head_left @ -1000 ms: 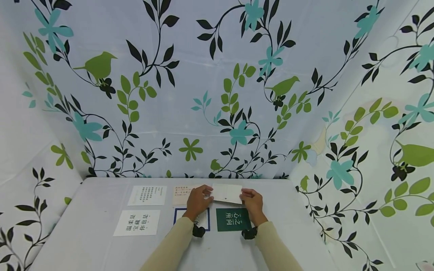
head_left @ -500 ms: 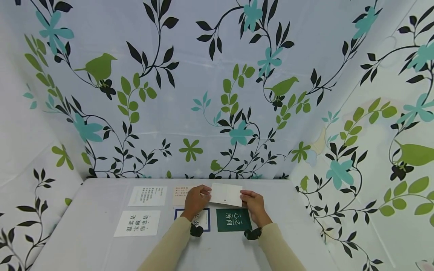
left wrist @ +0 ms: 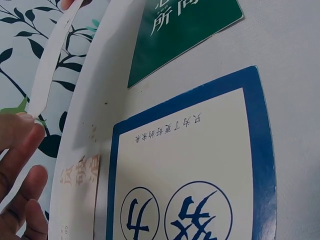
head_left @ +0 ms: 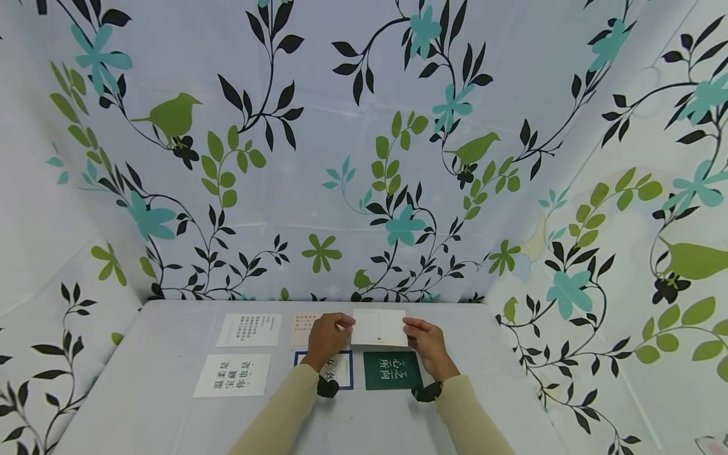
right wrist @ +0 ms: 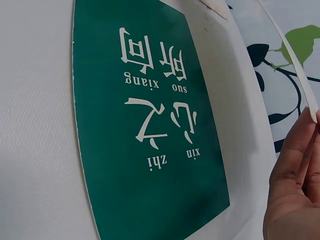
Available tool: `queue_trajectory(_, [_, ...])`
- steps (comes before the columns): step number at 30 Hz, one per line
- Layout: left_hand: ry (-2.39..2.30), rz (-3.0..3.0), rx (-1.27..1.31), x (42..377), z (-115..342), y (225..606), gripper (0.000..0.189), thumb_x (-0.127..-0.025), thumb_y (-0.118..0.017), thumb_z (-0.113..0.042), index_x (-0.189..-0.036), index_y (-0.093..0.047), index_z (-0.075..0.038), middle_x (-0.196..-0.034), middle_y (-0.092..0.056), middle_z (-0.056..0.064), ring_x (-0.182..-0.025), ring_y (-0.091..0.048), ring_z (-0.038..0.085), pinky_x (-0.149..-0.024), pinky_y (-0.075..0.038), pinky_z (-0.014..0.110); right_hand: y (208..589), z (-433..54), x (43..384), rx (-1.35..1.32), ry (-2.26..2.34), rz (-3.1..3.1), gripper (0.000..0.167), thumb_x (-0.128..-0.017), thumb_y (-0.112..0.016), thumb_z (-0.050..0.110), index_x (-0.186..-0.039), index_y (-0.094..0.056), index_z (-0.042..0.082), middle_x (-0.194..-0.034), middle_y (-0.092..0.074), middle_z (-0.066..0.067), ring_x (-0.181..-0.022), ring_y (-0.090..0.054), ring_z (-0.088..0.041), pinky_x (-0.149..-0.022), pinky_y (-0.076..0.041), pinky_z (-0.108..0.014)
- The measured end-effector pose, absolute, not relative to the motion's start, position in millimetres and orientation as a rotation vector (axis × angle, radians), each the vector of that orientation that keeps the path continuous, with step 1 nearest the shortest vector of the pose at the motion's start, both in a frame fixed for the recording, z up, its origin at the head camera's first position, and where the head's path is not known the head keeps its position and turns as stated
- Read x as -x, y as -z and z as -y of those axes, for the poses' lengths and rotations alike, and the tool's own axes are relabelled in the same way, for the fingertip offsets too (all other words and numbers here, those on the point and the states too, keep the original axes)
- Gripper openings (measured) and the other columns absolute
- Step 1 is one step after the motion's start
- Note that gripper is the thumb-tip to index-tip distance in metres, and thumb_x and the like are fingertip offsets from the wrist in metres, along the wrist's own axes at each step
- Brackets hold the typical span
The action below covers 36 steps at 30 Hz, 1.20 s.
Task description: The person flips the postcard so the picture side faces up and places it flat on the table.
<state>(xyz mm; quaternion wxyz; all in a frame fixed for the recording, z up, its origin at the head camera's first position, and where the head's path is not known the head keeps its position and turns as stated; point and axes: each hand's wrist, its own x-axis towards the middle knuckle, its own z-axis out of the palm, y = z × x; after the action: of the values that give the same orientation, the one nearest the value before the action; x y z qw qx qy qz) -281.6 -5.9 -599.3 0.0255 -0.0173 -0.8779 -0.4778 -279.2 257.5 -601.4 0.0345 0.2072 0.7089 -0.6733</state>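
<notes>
Both hands hold a white card up off the table near its back edge. My left hand pinches the card's left edge between thumb and fingertips, its other fingers loosely bent in the left wrist view. At the opposite edge, my right hand pinches with thumb and fingers. The card looks thin and slightly bowed in the left wrist view. Below it lies a green card with white characters. A blue-bordered card lies under the left wrist, and the left hand partly hides a peach card in the head view.
Two white printed cards, a back one and a front one, lie on the left of the white table. A patterned cloth hangs behind the table's back edge. Each wrist wears a black device.
The held card has shifted slightly left and its lower edge now looks more level. Both hands keep their pinch; the forearms have spread a little apart. The head view has moved slightly.
</notes>
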Motion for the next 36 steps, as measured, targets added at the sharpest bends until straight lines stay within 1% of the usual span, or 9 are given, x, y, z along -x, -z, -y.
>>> queue_trajectory(6, [1.479,2.701,0.085,281,9,600,0.016,-0.094,-0.079,-0.012,-0.105,-0.083,-0.022,-0.097,-0.077,-0.006,-0.083,-0.059,0.014,-0.077,-0.046,0.032,601,-257,279,-0.624,2.071,-2.17,0.024,-0.101,-0.072,0.013,-0.124,-0.077,0.013,-0.135,-0.071,-0.012,-0.111,-0.067,-0.027,-0.097,-0.055,-0.036])
queue_trajectory(10, [1.47,2.69,0.084,281,9,599,0.017,-0.094,-0.079,-0.012,-0.105,-0.083,-0.023,-0.098,-0.078,-0.006,-0.083,-0.059,0.014,-0.076,-0.047,0.031,600,-257,279,-0.62,2.064,-2.173,0.024,-0.101,-0.072,0.014,-0.125,-0.077,0.013,-0.137,-0.07,-0.013,-0.112,-0.067,-0.028,-0.098,-0.056,-0.037])
queue_trajectory(17, [1.427,2.681,0.079,280,8,598,0.016,-0.094,-0.08,-0.013,-0.106,-0.084,-0.023,-0.099,-0.079,-0.006,-0.082,-0.059,0.013,-0.073,-0.047,0.03,596,-258,277,-0.596,2.056,-2.177,0.024,-0.101,-0.071,0.013,-0.125,-0.078,0.013,-0.133,-0.072,-0.011,-0.109,-0.069,-0.026,-0.091,-0.058,-0.033])
queue_trajectory(20, [1.431,2.665,0.098,279,10,595,0.016,-0.095,-0.079,-0.012,-0.107,-0.084,-0.021,-0.098,-0.079,-0.004,-0.081,-0.059,0.013,-0.07,-0.046,0.03,593,-259,276,-0.576,2.052,-2.17,0.025,-0.102,-0.071,0.013,-0.125,-0.078,0.012,-0.131,-0.073,-0.01,-0.106,-0.069,-0.025,-0.088,-0.057,-0.032])
queue_trajectory(25, [1.426,2.642,0.119,277,12,591,0.015,-0.095,-0.079,-0.011,-0.107,-0.084,-0.019,-0.097,-0.079,-0.002,-0.078,-0.059,0.013,-0.066,-0.046,0.029,590,-261,276,-0.528,2.024,-2.174,0.026,-0.103,-0.07,0.018,-0.127,-0.077,0.013,-0.133,-0.072,-0.011,-0.107,-0.07,-0.024,-0.089,-0.059,-0.032])
queue_trajectory(30, [1.423,2.64,0.099,276,13,587,0.014,-0.096,-0.078,-0.012,-0.106,-0.085,-0.02,-0.097,-0.079,-0.003,-0.079,-0.058,0.013,-0.069,-0.045,0.029,590,-264,276,-0.501,2.004,-2.181,0.026,-0.104,-0.069,0.021,-0.128,-0.077,0.014,-0.135,-0.072,-0.01,-0.108,-0.071,-0.025,-0.093,-0.06,-0.034])
queue_trajectory(36, [1.427,2.627,0.094,275,15,589,0.013,-0.096,-0.078,-0.013,-0.105,-0.085,-0.021,-0.096,-0.078,-0.004,-0.078,-0.058,0.013,-0.07,-0.045,0.029,591,-265,275,-0.475,2.003,-2.179,0.025,-0.106,-0.065,0.016,-0.128,-0.077,0.014,-0.132,-0.074,-0.009,-0.107,-0.071,-0.024,-0.092,-0.06,-0.033])
